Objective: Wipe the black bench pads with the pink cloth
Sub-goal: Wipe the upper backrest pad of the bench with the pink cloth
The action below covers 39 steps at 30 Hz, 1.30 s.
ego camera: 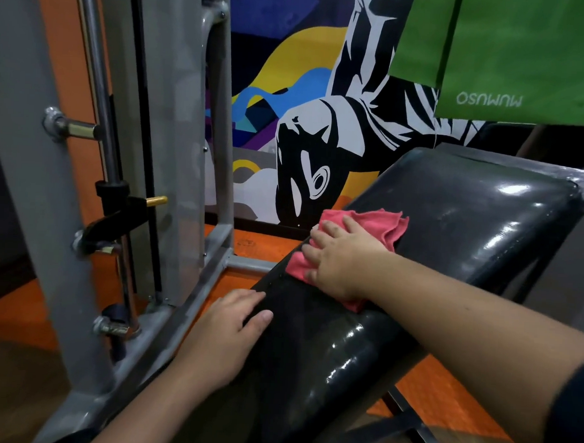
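Flat, R hand [340,262] fingers spread pressing pink cloth [380,227] on pad [468,212]; L hand [227,332] fingers open on pad edge.

Right hand [340,260] flat, fingers spread; left hand [227,335] flat, palm down.

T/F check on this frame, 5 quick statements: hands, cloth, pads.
1. The right hand presses flat on the pink cloth. True.
2. The left hand holds the cloth. False: it rests bare on the edge of the near pad.
3. The cloth lies on the floor. False: it lies on the black pads, about where the near pad meets the far pad.
4. The pads look glossy. True.
5. A green bag hangs at upper right. True.
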Each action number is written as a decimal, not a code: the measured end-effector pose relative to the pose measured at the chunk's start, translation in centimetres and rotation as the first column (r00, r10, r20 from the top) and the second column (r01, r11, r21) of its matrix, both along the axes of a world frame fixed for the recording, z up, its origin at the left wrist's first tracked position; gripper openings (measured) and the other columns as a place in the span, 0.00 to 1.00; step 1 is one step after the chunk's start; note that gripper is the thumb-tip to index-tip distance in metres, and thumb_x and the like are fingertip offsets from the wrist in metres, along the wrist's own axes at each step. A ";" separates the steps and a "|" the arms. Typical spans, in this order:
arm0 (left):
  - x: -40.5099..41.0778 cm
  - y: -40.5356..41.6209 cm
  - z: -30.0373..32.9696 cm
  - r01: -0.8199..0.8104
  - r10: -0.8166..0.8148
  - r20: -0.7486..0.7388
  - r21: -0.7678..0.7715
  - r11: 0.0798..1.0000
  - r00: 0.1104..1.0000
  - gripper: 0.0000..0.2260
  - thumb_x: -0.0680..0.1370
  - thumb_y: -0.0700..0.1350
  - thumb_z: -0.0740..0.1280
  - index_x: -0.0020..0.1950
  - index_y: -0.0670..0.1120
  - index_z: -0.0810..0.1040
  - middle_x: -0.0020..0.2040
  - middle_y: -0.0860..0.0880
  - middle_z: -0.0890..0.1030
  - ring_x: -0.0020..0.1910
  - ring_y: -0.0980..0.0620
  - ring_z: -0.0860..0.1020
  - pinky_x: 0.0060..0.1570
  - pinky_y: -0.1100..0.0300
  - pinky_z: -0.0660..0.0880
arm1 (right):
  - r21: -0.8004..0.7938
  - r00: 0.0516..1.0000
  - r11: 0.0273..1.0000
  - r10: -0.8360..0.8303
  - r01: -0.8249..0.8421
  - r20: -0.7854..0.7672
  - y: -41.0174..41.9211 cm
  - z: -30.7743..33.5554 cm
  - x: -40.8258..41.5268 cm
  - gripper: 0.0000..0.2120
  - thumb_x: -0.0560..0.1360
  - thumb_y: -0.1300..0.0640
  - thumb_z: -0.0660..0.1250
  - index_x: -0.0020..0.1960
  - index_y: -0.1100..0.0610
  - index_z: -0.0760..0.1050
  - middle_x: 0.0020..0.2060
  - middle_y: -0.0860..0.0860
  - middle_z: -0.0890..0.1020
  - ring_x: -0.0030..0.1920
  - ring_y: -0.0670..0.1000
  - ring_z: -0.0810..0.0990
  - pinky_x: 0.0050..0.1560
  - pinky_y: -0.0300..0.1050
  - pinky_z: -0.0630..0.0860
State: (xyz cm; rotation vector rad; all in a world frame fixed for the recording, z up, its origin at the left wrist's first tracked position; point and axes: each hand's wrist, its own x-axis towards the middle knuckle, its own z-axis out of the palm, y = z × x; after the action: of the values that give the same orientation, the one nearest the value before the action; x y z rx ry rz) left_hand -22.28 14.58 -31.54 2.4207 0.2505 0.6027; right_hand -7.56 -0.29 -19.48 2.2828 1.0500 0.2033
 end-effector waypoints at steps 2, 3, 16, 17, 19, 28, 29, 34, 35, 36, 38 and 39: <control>-0.3 -0.1 0.0 0.018 -0.018 -0.007 0.015 1.000 1.000 0.22 0.82 0.58 0.60 0.75 0.54 0.71 0.72 0.59 0.70 0.69 0.61 0.68 0.64 0.65 0.63 | 0.010 1.000 1.000 0.027 -0.027 -0.006 -1.6 0.7 0.0 0.30 0.84 0.39 0.42 0.83 0.49 0.50 0.83 0.53 0.49 0.82 0.57 0.45 0.79 0.64 0.41; -0.4 -0.1 0.0 0.019 -0.019 -0.014 0.016 1.000 1.000 0.22 0.82 0.58 0.60 0.75 0.54 0.70 0.72 0.59 0.70 0.70 0.61 0.67 0.65 0.64 0.63 | 0.023 1.000 1.000 0.007 -0.007 0.010 -1.8 1.2 0.3 0.30 0.84 0.39 0.42 0.83 0.49 0.50 0.83 0.53 0.50 0.82 0.57 0.45 0.79 0.64 0.42; -1.1 -1.2 0.9 0.004 -0.004 -0.005 -0.041 0.999 1.000 0.21 0.82 0.57 0.60 0.75 0.54 0.71 0.72 0.59 0.71 0.69 0.60 0.68 0.66 0.63 0.65 | 0.022 0.999 0.999 -0.042 0.042 0.013 -1.2 0.8 -1.6 0.29 0.85 0.41 0.43 0.83 0.50 0.49 0.83 0.54 0.48 0.82 0.58 0.43 0.79 0.64 0.40; -1.2 -1.4 1.0 0.010 -0.010 -0.002 -0.046 0.999 1.000 0.21 0.82 0.57 0.60 0.74 0.54 0.71 0.72 0.59 0.71 0.69 0.60 0.68 0.66 0.62 0.65 | 0.007 1.000 1.000 -0.006 0.006 -0.004 -1.8 0.4 -1.7 0.29 0.85 0.41 0.43 0.83 0.50 0.49 0.83 0.53 0.48 0.82 0.58 0.43 0.79 0.63 0.40; -1.4 -1.6 0.8 0.024 -0.024 0.001 -0.046 0.999 1.000 0.21 0.82 0.58 0.60 0.74 0.55 0.71 0.72 0.59 0.71 0.69 0.60 0.68 0.68 0.60 0.66 | -0.001 0.999 0.999 0.049 -0.049 -0.011 -3.5 0.8 -1.8 0.29 0.85 0.41 0.43 0.83 0.49 0.50 0.83 0.52 0.49 0.82 0.56 0.44 0.80 0.60 0.40; -2.1 -1.5 0.8 0.028 -0.028 0.008 -0.038 0.999 1.000 0.22 0.81 0.58 0.60 0.75 0.55 0.71 0.72 0.60 0.70 0.71 0.61 0.67 0.69 0.60 0.65 | 0.019 0.999 0.999 0.032 -0.032 0.026 -4.4 1.1 -1.9 0.29 0.85 0.40 0.41 0.83 0.49 0.48 0.83 0.52 0.47 0.82 0.56 0.43 0.80 0.61 0.40; -2.2 -1.5 0.7 0.027 -0.027 0.011 -0.037 0.999 1.000 0.22 0.81 0.58 0.60 0.74 0.55 0.71 0.72 0.60 0.70 0.71 0.60 0.67 0.70 0.59 0.65 | 0.030 0.999 0.999 0.015 -0.016 0.036 -4.3 1.6 -1.8 0.29 0.85 0.41 0.41 0.83 0.49 0.48 0.83 0.52 0.48 0.82 0.56 0.43 0.80 0.61 0.40; -2.2 -1.6 0.6 0.025 -0.025 0.008 -0.032 0.999 1.000 0.22 0.81 0.59 0.60 0.74 0.55 0.72 0.72 0.60 0.71 0.70 0.60 0.68 0.71 0.56 0.67 | 0.039 0.999 0.999 0.002 -0.003 0.036 -3.3 0.5 -2.4 0.30 0.84 0.40 0.41 0.83 0.50 0.47 0.83 0.53 0.47 0.82 0.58 0.42 0.79 0.63 0.40; -2.3 -1.6 0.5 0.035 -0.035 0.007 -0.022 0.999 0.999 0.22 0.81 0.60 0.60 0.74 0.56 0.72 0.72 0.60 0.70 0.70 0.61 0.68 0.71 0.56 0.66 | 0.035 0.999 0.999 0.031 -0.032 0.036 -4.1 0.3 -2.3 0.30 0.84 0.40 0.41 0.83 0.50 0.47 0.83 0.53 0.47 0.82 0.57 0.42 0.79 0.62 0.40; -2.3 -1.6 0.5 0.042 -0.042 0.009 -0.020 0.999 0.999 0.22 0.81 0.60 0.60 0.74 0.56 0.72 0.72 0.60 0.70 0.70 0.61 0.67 0.71 0.57 0.66 | 0.033 0.998 0.999 0.038 -0.040 0.044 -4.6 0.5 -2.2 0.29 0.84 0.40 0.41 0.83 0.49 0.48 0.83 0.53 0.48 0.82 0.57 0.43 0.79 0.62 0.40; -2.2 -1.6 0.3 0.040 -0.040 0.013 -0.021 0.999 0.999 0.22 0.81 0.60 0.60 0.74 0.56 0.72 0.72 0.60 0.70 0.71 0.61 0.67 0.70 0.59 0.65 | 0.055 0.998 0.998 -0.005 0.002 0.059 -4.3 1.3 -1.9 0.29 0.84 0.41 0.41 0.83 0.49 0.48 0.83 0.52 0.47 0.82 0.57 0.43 0.79 0.62 0.40; -2.1 -1.7 0.4 0.037 -0.037 0.011 -0.019 0.999 0.999 0.22 0.81 0.60 0.60 0.74 0.56 0.72 0.73 0.60 0.70 0.71 0.61 0.67 0.70 0.60 0.64 | 0.073 0.998 0.997 -0.036 0.032 0.054 -3.8 1.5 -2.0 0.29 0.85 0.41 0.41 0.83 0.49 0.47 0.83 0.53 0.47 0.82 0.57 0.42 0.79 0.63 0.40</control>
State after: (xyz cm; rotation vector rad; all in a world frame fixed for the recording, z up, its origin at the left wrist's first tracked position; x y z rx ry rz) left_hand -24.36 12.86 -31.18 2.3976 0.2054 0.5943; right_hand -9.56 -4.04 -18.02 2.3439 0.9898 0.2934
